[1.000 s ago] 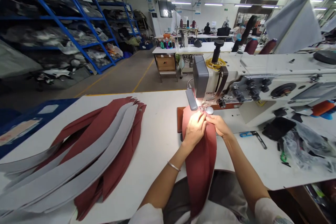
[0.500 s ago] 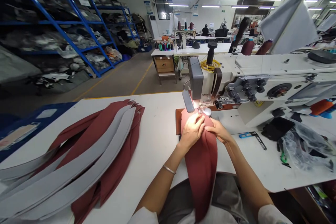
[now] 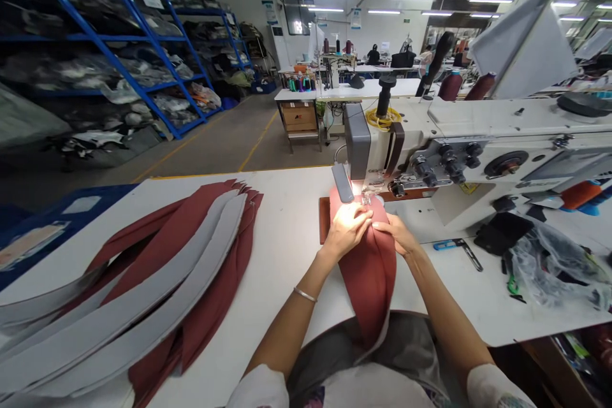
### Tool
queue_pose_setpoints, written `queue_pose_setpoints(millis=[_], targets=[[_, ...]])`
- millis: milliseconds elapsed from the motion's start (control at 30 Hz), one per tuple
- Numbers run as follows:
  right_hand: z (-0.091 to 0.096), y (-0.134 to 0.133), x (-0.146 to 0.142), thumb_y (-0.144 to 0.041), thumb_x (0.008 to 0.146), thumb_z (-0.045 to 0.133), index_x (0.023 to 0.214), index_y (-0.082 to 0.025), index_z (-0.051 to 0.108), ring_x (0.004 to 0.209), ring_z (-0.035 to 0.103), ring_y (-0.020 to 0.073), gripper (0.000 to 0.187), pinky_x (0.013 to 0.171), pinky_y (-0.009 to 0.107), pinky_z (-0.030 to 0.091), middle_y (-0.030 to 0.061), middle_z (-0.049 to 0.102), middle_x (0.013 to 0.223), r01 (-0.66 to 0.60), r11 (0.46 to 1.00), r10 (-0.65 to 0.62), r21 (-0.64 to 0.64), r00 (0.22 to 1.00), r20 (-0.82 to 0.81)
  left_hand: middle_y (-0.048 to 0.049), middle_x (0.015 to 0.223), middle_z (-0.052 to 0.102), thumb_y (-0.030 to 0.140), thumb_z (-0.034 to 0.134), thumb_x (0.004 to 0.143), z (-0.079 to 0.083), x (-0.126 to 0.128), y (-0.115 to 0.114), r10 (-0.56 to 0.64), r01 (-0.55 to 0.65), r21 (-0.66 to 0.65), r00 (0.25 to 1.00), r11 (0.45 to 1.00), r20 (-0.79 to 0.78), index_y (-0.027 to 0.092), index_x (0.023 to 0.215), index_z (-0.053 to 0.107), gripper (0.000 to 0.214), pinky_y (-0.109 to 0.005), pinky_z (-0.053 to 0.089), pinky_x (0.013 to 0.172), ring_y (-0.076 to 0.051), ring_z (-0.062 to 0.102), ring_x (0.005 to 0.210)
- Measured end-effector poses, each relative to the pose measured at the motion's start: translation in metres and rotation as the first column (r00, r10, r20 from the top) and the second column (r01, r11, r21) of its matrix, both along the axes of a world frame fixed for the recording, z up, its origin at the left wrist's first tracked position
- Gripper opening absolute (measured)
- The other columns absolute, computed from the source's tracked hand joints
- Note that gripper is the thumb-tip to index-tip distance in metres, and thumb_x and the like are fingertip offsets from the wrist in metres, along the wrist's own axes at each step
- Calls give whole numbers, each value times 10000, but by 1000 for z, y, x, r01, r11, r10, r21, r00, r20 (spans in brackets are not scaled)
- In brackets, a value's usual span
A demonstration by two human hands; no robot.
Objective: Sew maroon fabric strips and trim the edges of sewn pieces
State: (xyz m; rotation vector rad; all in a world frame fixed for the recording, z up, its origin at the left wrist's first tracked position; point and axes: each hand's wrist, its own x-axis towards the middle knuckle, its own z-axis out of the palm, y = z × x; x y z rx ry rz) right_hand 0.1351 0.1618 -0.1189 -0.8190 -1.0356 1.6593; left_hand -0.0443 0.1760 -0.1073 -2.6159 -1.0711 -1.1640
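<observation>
A dark red fabric piece point(image 3: 367, 274) runs from under the presser foot point(image 3: 367, 196) of a white sewing machine point(image 3: 421, 116) down over the table edge toward my lap. My left hand point(image 3: 348, 227) rests on its left half, just in front of the foot, fingers drawn together and gripping the cloth near the middle seam. With thumb on top and the other fingers beneath, my right hand point(image 3: 398, 234) pinches the right edge. The machine's lamp brightens the cloth by the needle.
On the white table point(image 3: 282, 255) at left lies a pile of red and grey curved strips point(image 3: 182, 268). To the right are a blue-handled tool point(image 3: 449, 244), green-handled snips point(image 3: 513, 284) and a clear plastic bag point(image 3: 549, 274). Blue shelves point(image 3: 138, 44) stand far left.
The red fabric has moved forward under the presser foot, so its lower end hangs shorter over my lap. Both hands keep nearly the same place on either side.
</observation>
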Motion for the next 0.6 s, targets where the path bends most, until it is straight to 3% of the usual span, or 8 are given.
queue_pose_setpoints(millis=[100, 200, 267, 333, 400, 500, 600], targets=[[3, 1, -1, -295, 635, 802, 1102, -164, 667, 983, 650, 245, 503, 904, 366, 500, 80, 704, 1080, -12, 1000, 12, 18, 1000, 6, -69, 1076, 645, 294, 474, 947, 3, 0, 8, 8, -8, -3, 1000, 1000, -9, 232, 1110, 658, 253, -375, 486, 924, -198, 593, 1001], [-1, -8, 0, -327, 646, 802, 1177, -185, 635, 1050, 625, 260, 574, 947, 400, 478, 79, 685, 1133, -5, 998, 0, 67, 997, 77, -76, 1170, 612, 280, 502, 935, -1, -2, 2, 38, -38, -7, 998, 999, 54, 251, 1144, 647, 256, -404, 454, 999, -218, 549, 1124], [-15, -26, 2, -358, 647, 803, 1157, -180, 646, 1053, 618, 281, 563, 937, 422, 481, 80, 685, 1130, -2, 996, -18, 91, 976, 217, -97, 1303, 533, 271, 522, 922, -16, -4, -21, 142, -136, -45, 972, 990, 186, 256, 1244, 582, 328, -444, 410, 1061, -245, 472, 1249], [-40, -53, 5, -404, 646, 793, 1063, -147, 683, 1014, 624, 317, 502, 893, 453, 499, 97, 702, 1068, -6, 996, -27, 87, 926, 377, -139, 1382, 453, 290, 553, 900, -44, -6, -59, 329, -281, -179, 870, 943, 368, 225, 1367, 449, 483, -473, 401, 1074, -268, 424, 1306], [-69, -88, 4, -437, 630, 785, 1007, -129, 696, 990, 626, 344, 495, 884, 486, 499, 113, 715, 994, 52, 997, -75, 64, 889, 452, -158, 1364, 466, 353, 606, 855, -81, -5, -106, 489, -305, -416, 736, 857, 468, 202, 1408, 365, 622, -473, 447, 1028, -278, 470, 1271], [-100, -145, -5, -415, 657, 761, 1056, -153, 682, 1027, 618, 322, 483, 940, 455, 478, 112, 693, 1075, 144, 989, -141, 19, 924, 355, -158, 1234, 580, 477, 675, 762, -131, 0, -176, 641, -71, -772, 608, 632, 468, 160, 1330, 455, 687, -386, 548, 851, -269, 627, 1046], [-102, -195, -18, -399, 662, 760, 1015, -169, 696, 898, 646, 284, 426, 833, 395, 518, 93, 706, 963, 181, 976, -154, -117, 967, 204, -119, 845, 687, 615, 634, 740, -146, 7, -225, 650, 194, -891, 623, 410, 435, 114, 896, 684, 527, -330, 535, 721, -256, 655, 798]])
